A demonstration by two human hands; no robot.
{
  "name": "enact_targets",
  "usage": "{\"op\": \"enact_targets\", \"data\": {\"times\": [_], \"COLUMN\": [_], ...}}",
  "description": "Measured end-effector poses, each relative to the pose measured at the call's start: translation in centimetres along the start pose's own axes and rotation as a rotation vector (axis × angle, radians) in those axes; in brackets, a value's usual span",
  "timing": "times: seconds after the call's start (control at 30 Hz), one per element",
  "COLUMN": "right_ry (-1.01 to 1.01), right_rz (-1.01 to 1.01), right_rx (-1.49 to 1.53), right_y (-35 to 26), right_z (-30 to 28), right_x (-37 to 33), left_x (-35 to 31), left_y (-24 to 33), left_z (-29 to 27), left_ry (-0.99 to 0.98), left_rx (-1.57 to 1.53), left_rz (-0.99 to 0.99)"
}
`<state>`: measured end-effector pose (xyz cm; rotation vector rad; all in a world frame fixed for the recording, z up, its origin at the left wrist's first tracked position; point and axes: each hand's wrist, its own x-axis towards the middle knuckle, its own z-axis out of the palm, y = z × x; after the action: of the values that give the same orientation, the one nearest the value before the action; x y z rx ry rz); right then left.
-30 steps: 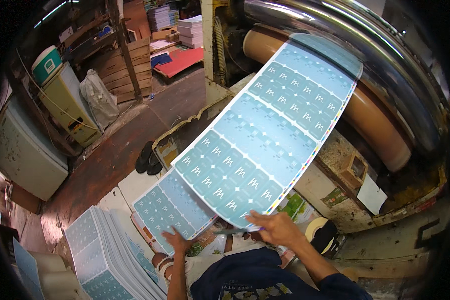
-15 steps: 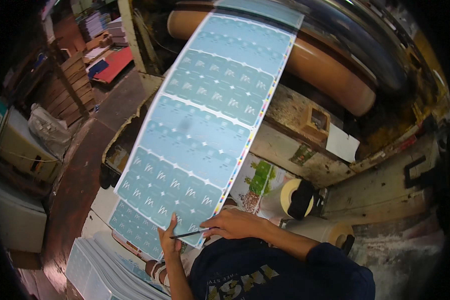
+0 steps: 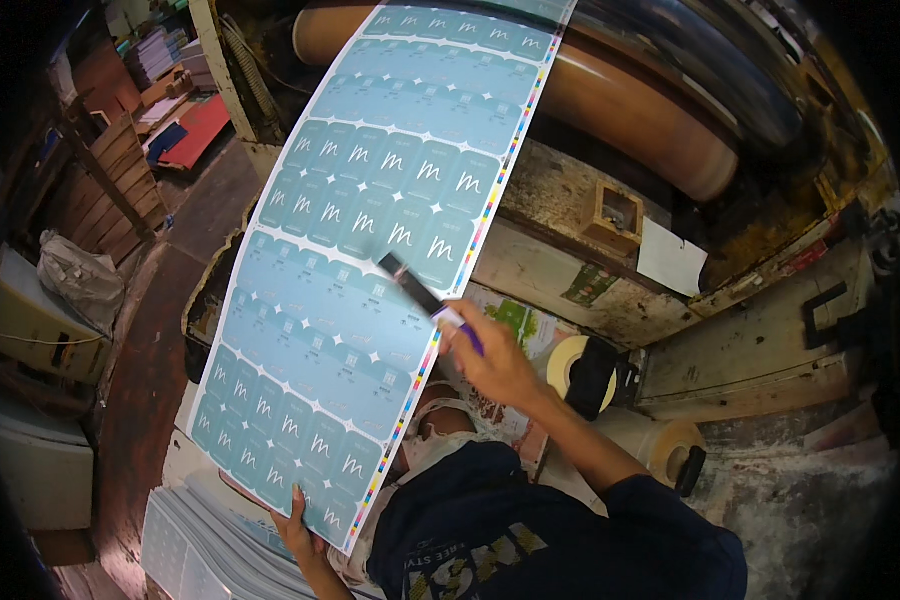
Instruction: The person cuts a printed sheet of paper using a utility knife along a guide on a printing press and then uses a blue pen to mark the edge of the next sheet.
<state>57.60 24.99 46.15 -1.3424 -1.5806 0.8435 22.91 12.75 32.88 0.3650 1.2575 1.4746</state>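
Observation:
A long printed sheet, in blue and teal panels, slopes down from the machine's rollers toward me. My left hand grips its lower edge, thumb on top and the other fingers hidden underneath. In my right hand is a knife-like tool with a long dark flat end and a purple handle. Its end is over the middle of the sheet, slightly blurred; I cannot tell whether it touches the paper. The right fingers wrap round the handle beside the sheet's right edge, which carries a strip of colour patches.
A brown roller and a dark shiny roller stand at the far side. On the machine's ledge are a small wooden box and a white paper. Film rolls lie at right. A stack of printed sheets is at lower left.
The sheet has come further down from the rollers. My left hand has moved down and left with its edge. My right hand has lifted away up and right, the tool now pointing up-left.

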Motion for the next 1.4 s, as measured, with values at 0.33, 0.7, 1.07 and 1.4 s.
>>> {"op": "enact_targets", "data": {"times": [0.33,0.7,1.07,1.4], "right_ry": [0.59,0.359,0.379,0.004], "right_rz": [0.022,0.132,0.184,-0.504], "right_rx": [0.153,0.183,0.11,-1.078], "right_y": [7.5,11.4,9.6,5.8], "right_z": [-15.1,-18.6,-18.1,-20.5], "right_x": [12.7,18.1,15.6,23.1], "left_x": [-0.3,-2.0,-3.6,-4.8], "left_y": [-0.5,-0.6,0.5,-0.6], "left_z": [-5.5,-7.9,-12.5,-13.9], "left_ry": [0.083,0.241,0.252,0.364], "left_rx": [0.084,0.148,0.219,0.332], "left_rz": [0.016,0.037,-0.056,-0.074]}}
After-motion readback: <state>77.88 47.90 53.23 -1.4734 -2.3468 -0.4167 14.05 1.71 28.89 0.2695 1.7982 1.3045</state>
